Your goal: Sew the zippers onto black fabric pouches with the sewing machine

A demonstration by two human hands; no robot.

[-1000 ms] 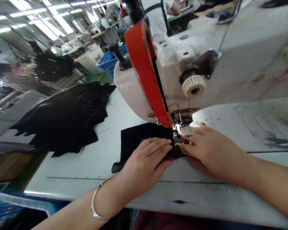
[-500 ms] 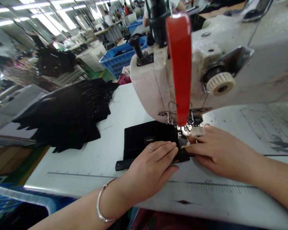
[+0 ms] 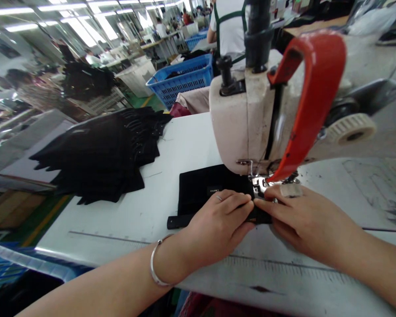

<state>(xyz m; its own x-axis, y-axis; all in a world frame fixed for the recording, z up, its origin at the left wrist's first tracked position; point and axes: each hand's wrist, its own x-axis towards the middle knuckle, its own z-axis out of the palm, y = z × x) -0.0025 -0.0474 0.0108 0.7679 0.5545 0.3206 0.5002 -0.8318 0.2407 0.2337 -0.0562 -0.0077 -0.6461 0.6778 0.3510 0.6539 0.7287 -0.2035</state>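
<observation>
A black fabric piece (image 3: 196, 193) with a small lettered label lies flat on the sewing machine table, its right end at the presser foot (image 3: 259, 185). Along its near edge runs a black strip (image 3: 178, 222). My left hand (image 3: 218, 224), wearing a ring and a bangle, lies over the piece with fingers outstretched, pressing it down. Close by on the right, my right hand (image 3: 303, 211) has its fingers closed at the piece's edge beside the foot; a whitish band wraps one finger. Above both hands stands the sewing machine (image 3: 237, 127) with a red guard (image 3: 317, 97).
A stack of black fabric pieces (image 3: 102, 154) lies on the left of the table (image 3: 158, 193). Behind it are a blue basket (image 3: 185, 83) and a person in a white top (image 3: 231, 26). Another blue basket (image 3: 29, 259) is at the lower left. A ruler scale marks the table's front.
The view has shifted, so the machine appears farther right and its red guard is seen more from the side. My fingertips have come closer together near the presser foot.
</observation>
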